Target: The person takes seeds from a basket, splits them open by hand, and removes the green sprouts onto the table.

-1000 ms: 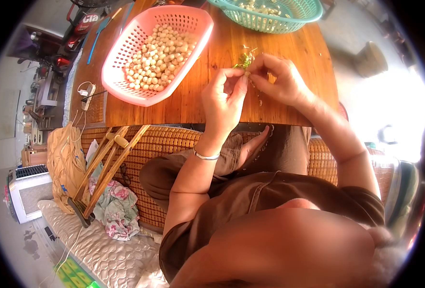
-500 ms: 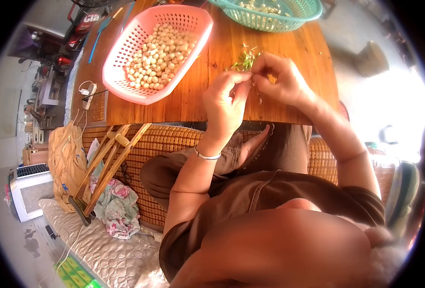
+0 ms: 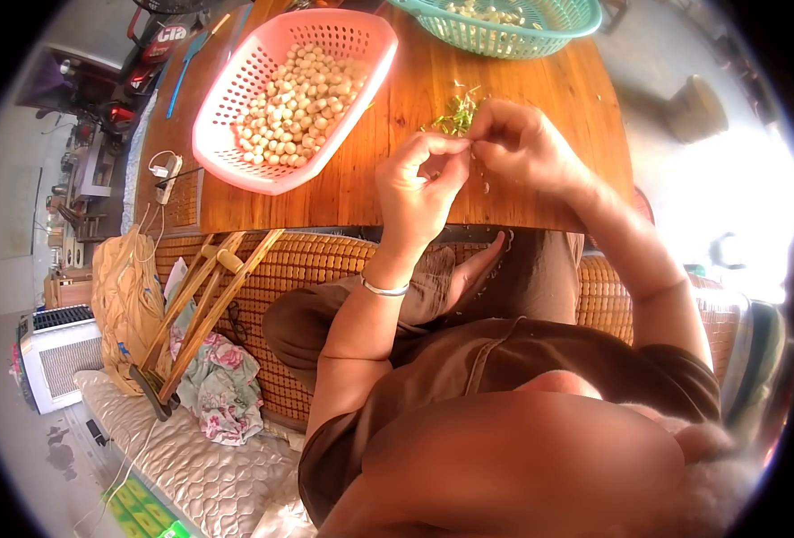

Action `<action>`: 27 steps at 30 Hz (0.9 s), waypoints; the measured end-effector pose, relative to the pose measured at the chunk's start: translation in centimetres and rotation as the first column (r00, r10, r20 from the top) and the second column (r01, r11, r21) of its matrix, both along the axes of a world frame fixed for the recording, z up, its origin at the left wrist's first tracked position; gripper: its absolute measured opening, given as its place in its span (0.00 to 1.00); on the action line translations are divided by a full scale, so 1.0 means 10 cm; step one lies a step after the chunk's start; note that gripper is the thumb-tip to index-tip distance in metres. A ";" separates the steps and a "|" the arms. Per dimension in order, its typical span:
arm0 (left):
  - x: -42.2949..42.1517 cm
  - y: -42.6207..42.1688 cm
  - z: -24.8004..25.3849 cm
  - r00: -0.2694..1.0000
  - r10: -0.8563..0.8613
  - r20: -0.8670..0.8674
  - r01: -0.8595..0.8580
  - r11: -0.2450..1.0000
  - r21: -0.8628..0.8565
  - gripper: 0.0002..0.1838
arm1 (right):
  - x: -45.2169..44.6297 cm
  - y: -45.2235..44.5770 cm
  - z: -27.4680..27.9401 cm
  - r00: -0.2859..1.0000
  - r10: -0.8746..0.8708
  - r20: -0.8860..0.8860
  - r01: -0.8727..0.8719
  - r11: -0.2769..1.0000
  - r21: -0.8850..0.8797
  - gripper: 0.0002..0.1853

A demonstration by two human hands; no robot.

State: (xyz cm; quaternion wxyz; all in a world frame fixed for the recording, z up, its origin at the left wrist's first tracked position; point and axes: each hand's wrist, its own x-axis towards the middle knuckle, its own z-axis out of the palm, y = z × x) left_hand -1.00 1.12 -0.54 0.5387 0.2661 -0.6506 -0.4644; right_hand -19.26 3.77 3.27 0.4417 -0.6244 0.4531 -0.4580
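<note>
Head view, clock centred where the hands meet, twelve at the top. Between nine and ten stands a pink basket (image 3: 271,183), tilted in the view on the wooden table (image 3: 563,81), its perforated walls holding a broad heap of pale round balls (image 3: 294,112). Towards half past twelve, cut by the frame edge, a teal basket (image 3: 504,49) carries small pale pieces (image 3: 487,14).

The left hand (image 3: 415,184) and right hand (image 3: 527,148) meet at the centre, fingertips touching or nearly so; I cannot tell whether they are clamped on a small piece, as the fingers cover that spot. Green scraps (image 3: 455,118) lie just beyond at eleven to twelve, near the right hand, whose curled fingers stand at their edge.

Farther out, a blue stick (image 3: 177,85) lies between nine and ten, a power strip (image 3: 168,179) near nine. Below the table edge, crutches (image 3: 228,261) lean around eight, with a floral cloth (image 3: 222,390) between seven and eight.
</note>
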 end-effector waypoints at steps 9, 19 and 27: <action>0.04 -0.02 -0.01 0.987 -0.105 -0.125 0.127 0.976 0.177 0.04 | 0.00 -0.01 0.00 0.987 0.071 0.146 -0.078 0.996 0.046 0.04; 0.08 -0.08 0.07 0.910 -0.210 -0.357 0.336 0.879 0.338 0.08 | -0.01 0.00 0.05 0.974 0.065 0.219 -0.088 0.991 0.096 0.05; 0.07 -0.10 0.09 0.887 -0.202 -0.416 0.372 0.845 0.384 0.11 | 0.05 -0.01 -0.04 0.971 0.028 0.238 -0.018 0.999 -0.046 0.06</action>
